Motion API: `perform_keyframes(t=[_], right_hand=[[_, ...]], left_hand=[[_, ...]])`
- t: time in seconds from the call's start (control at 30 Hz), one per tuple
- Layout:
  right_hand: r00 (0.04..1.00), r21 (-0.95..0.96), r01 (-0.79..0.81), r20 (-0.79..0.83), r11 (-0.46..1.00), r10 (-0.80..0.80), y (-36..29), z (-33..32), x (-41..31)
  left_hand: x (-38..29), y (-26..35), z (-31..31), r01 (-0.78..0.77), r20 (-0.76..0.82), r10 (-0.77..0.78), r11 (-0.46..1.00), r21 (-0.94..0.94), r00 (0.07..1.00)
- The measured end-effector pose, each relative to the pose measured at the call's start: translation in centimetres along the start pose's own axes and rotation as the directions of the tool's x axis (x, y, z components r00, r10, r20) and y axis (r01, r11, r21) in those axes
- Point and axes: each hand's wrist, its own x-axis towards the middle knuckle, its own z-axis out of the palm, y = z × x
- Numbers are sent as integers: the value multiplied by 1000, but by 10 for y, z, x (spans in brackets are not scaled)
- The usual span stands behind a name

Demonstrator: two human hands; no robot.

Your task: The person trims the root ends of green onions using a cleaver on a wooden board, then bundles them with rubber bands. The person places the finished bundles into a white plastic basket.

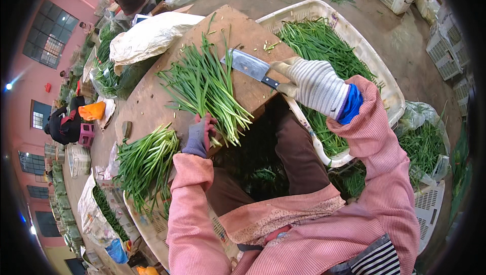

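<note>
A loose pile of long green leafy stalks, like garlic chives (pixel 209 89), lies on the brown board (pixel 133 104) before me. My left hand (pixel 203 130), in a purple and pink glove, has its fingers closed on the pale ends of some stalks at the pile's near side. In a striped knit glove, my right hand (pixel 309 83) grips a cleaver (pixel 248 65) by its black handle; the blade rests flat or nearly flat over the board, right of the pile. A second bunch of stalks (pixel 148 165) lies at the board's left corner. Small cut stem bits are scattered beyond the blade.
A white plastic crate (pixel 393 96) of green stalks stands at my right, with a clear bag of greens (pixel 425 146) beyond it. A white sack (pixel 152 37) lies at the board's far left. Another crate (pixel 144 218) is below left. People sit farther off among bags of greens.
</note>
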Motion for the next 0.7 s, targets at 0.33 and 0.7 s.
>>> perform_keyframes(t=[0.33, 0.7], right_hand=[[982, 20, -187, 27, 982, 186, 64, 19, -67], [802, -44, -542, 272, 839, 532, 143, 57, -142]], left_hand=[[-23, 6, -15, -95, 420, 117, 993, -72, 900], [-80, 28, 23, -414, 214, 357, 721, 555, 909]])
